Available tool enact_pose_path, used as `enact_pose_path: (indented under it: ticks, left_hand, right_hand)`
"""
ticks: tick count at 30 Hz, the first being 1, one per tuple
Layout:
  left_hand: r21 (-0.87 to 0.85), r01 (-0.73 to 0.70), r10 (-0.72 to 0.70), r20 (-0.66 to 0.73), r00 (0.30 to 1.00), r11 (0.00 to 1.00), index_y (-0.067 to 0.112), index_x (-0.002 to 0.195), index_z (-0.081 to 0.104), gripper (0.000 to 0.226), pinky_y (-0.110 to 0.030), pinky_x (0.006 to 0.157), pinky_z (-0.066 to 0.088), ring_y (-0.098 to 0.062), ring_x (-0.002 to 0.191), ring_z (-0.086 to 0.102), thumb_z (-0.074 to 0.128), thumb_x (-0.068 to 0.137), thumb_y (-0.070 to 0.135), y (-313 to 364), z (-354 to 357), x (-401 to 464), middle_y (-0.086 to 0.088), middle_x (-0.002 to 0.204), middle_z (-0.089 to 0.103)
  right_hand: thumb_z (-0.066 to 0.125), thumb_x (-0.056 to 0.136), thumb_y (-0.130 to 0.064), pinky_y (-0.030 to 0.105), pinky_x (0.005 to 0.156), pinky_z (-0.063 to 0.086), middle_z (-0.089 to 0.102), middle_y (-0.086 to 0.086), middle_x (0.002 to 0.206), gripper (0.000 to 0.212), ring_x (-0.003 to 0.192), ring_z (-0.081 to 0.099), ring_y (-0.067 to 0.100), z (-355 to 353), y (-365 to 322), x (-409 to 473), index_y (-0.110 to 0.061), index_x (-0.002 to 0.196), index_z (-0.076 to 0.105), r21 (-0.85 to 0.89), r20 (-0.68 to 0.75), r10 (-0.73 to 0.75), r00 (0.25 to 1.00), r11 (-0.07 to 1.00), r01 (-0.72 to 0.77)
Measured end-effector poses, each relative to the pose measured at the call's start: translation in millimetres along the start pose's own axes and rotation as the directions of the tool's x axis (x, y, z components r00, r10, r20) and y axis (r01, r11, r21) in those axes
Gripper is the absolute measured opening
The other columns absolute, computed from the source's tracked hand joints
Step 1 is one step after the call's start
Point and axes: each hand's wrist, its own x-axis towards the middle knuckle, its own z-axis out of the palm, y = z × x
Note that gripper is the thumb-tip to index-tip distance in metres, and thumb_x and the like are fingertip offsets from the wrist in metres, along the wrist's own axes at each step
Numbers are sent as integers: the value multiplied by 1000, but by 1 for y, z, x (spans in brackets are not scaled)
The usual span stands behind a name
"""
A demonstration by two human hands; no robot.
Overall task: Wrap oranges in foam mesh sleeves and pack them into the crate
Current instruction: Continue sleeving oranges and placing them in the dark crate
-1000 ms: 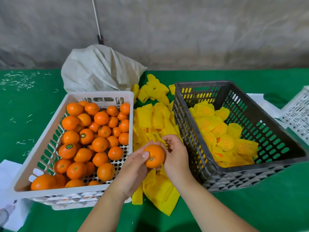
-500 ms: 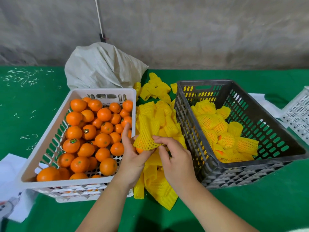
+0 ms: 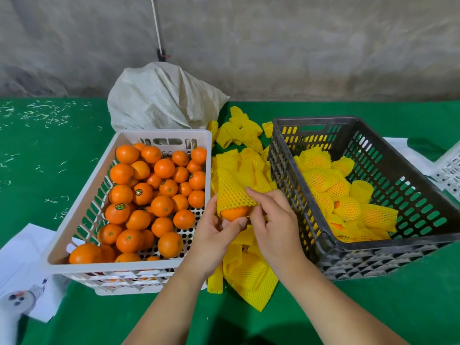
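The left hand (image 3: pixel 216 230) cups an orange (image 3: pixel 234 212) from below while the right hand (image 3: pixel 271 220) pinches a yellow mesh sleeve (image 3: pixel 232 192) half over it, above loose sleeves (image 3: pixel 249 275) between the white crate (image 3: pixel 82 210) and the dark crate (image 3: pixel 321 235) of wrapped fruit.
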Motion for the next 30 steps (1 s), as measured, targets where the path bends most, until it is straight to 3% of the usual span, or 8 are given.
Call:
enact_pose_path:
  ticks: [3, 7, 12, 17, 20, 24, 28, 30]
  left_hand:
    - [-40, -22, 15, -159, 987, 999, 29, 145, 52, 64, -49, 80, 63, -39, 98, 64, 80, 90, 15, 0, 0, 3, -25, 117, 68]
    - [-44, -20, 13, -170, 985, 999, 3, 138, 50, 53, -75, 101, 46, -40, 114, 63, 76, 93, 11, 0, -5, 9, -31, 124, 61]
    - [34, 53, -54, 28, 998, 998, 41, 147, 49, 64, -44, 107, 54, -27, 132, 61, 74, 92, 19, 10, -3, -2, -3, 141, 64]
    - [73, 34, -38, 42, 998, 997, 30, 148, 51, 56, -28, 99, 54, -20, 128, 64, 72, 96, 26, 18, 4, -4, -3, 139, 66]
    - [34, 42, -42, -2, 999, 999, 27, 147, 53, 56, -31, 104, 54, -25, 135, 60, 76, 96, 30, 18, 4, -4, -5, 144, 64]
    - [12, 37, -35, -104, 994, 999, 17, 148, 52, 52, -55, 109, 50, -37, 131, 61, 72, 100, 17, 7, -4, 0, -15, 139, 66]
    - [-26, 42, -46, -175, 984, 999, 32, 137, 57, 70, -44, 96, 58, -36, 124, 66, 92, 78, 25, 9, -3, 1, -12, 133, 68]
    - [12, 17, -15, -175, 984, 1000, 32, 139, 54, 76, -39, 93, 59, -30, 123, 66, 94, 74, 26, 11, -1, 0, -6, 133, 68]
  right_hand:
    - [59, 91, -8, 41, 71, 56, 58, 6, 95, 28, 87, 61, 21, 0, -8, -8, -9, 113, 76, -57, 19, -156, 988, 986, 156]
    - [63, 90, -9, 45, 87, 54, 52, 3, 115, 37, 108, 58, 25, 10, -17, -26, -17, 126, 65, -55, 146, -181, 973, 980, 190]
    - [59, 90, -9, 44, 98, 51, 34, -6, 126, 67, 121, 47, 19, 7, -11, -20, -35, 149, 41, 22, 145, -13, 989, 1000, 10]
    - [53, 93, 9, 17, 85, 45, 41, -1, 112, 61, 104, 47, 1, 1, -1, -6, -21, 146, 54, 5, 41, -75, 996, 997, 75]
    - [52, 95, 1, 13, 83, 41, 45, -3, 110, 47, 101, 47, -2, 2, 0, -7, -12, 140, 61, -12, -35, -102, 994, 995, 102]
    - [51, 97, -7, 21, 77, 49, 46, -5, 112, 41, 96, 51, 4, 7, -1, -21, -12, 136, 62, 30, 21, -211, 977, 977, 210]
    - [62, 87, -32, 27, 98, 47, 40, -16, 127, 62, 121, 48, 9, 6, -5, -23, -34, 146, 42, 192, 174, 56, 983, 977, -89]
    - [62, 83, -54, 29, 100, 46, 41, -10, 135, 71, 127, 47, 14, 5, -8, -21, -45, 147, 32, 381, 188, 261, 947, 869, -316]
